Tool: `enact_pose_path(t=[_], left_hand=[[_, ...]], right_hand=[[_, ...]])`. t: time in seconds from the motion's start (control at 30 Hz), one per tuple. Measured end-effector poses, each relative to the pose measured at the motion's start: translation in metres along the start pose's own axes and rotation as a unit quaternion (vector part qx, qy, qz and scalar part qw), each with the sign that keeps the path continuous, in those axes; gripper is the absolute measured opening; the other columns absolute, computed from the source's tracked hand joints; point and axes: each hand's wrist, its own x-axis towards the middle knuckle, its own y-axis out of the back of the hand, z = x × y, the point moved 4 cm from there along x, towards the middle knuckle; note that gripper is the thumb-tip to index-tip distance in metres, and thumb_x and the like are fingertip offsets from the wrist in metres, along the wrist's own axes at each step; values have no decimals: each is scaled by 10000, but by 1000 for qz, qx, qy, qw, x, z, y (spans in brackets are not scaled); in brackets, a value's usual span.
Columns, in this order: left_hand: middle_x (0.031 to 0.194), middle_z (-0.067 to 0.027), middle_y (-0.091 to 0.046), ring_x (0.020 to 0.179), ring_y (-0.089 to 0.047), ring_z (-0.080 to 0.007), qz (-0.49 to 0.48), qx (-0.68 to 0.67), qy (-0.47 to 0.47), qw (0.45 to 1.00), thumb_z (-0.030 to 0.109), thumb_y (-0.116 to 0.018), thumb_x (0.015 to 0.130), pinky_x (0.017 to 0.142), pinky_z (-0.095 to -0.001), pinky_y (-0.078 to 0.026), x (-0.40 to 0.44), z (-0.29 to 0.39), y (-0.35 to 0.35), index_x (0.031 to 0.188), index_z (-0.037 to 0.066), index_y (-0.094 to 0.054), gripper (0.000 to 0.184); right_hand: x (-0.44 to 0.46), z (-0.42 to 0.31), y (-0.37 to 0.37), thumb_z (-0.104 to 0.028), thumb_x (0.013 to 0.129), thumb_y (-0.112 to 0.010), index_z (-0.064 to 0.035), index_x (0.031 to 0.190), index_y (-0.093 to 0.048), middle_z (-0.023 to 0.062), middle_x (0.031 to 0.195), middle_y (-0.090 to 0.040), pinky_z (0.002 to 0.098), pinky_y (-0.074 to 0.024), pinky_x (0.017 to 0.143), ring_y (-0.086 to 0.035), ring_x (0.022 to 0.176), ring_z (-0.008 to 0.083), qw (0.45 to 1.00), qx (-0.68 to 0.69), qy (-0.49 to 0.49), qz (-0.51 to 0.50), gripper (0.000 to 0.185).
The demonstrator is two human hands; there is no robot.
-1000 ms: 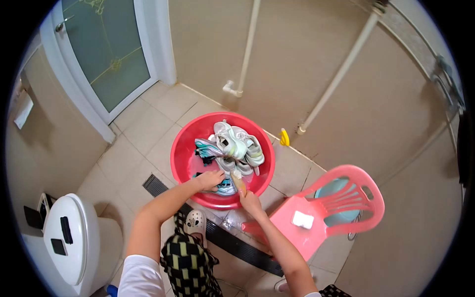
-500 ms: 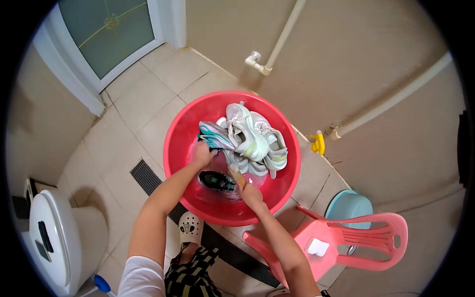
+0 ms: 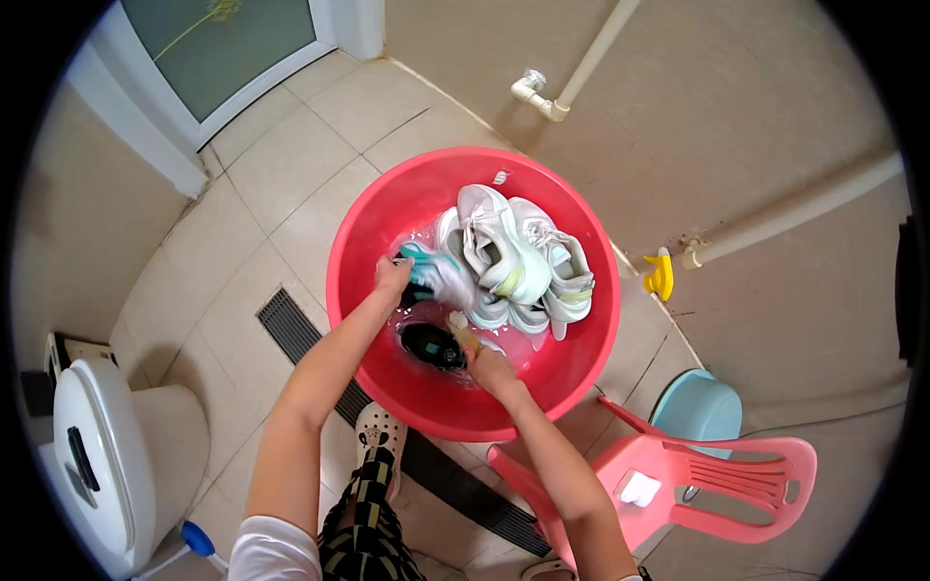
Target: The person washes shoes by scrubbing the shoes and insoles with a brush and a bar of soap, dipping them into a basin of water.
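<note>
A large red tub (image 3: 346, 334) holds several wet white sneakers (image 3: 511, 247), piled toward its far right, and some shallow water. Against the tub's left side, my left hand (image 3: 392, 278) is closed on the heel end of a teal-and-white sneaker (image 3: 438, 275), which is smeared by motion. My right hand (image 3: 492, 371) grips a scrub brush (image 3: 465, 336) by its tan handle, its pale head just below that sneaker. Beneath the brush, a black shoe (image 3: 432, 346) lies in the water; I cannot tell which side of it faces up.
To the right stand a pink plastic chair (image 3: 697, 484) with a white block (image 3: 639, 488) on its seat, and a light blue basin (image 3: 699, 412). A yellow spray nozzle (image 3: 659, 275) is by the wall. Left are a toilet (image 3: 121, 465) and a floor drain (image 3: 291, 329).
The teal-and-white sneaker has shifted and turned in my left hand, blurring. My right hand still holds the brush near the black shoe. The whole view has moved slightly.
</note>
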Motion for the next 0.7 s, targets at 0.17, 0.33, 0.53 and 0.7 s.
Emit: enact_pose_path(t=[0.17,0.33,0.53,0.7], left_hand=[[955,-226,-578,925,-542,-373,59,242,-130,960,224,-523,779,805,-448,-418,-31,26,10,1084,56,-501,349],[1039,-232,-548,993,-517,-361,4,173,-57,983,178,-502,769,856,-413,-399,-12,8,-17,1178,77,-451,424],[1105,-213,-528,1041,-507,-302,-37,26,-9,999,75,-466,728,884,-347,-384,-53,40,1,1262,120,-398,539],[1071,-213,-543,997,-529,-285,-47,45,-91,994,67,-484,735,851,-336,-398,-124,117,34,1228,100,-440,496]], right_hand=[[4,8,-5,-450,878,-302,40,958,-574,284,919,-570,474,-422,790,-544,913,413,998,-34,22,-43,566],[-26,-2,31,-419,881,-331,2,1067,-539,246,1036,-551,443,-415,833,-535,978,367,996,-51,10,-66,505],[-84,18,70,-485,869,-333,65,910,-571,289,877,-570,471,-430,754,-548,887,412,999,-30,-8,-22,600],[-155,32,116,-502,859,-354,76,873,-576,288,835,-575,463,-424,746,-546,850,429,998,25,-19,58,619]])
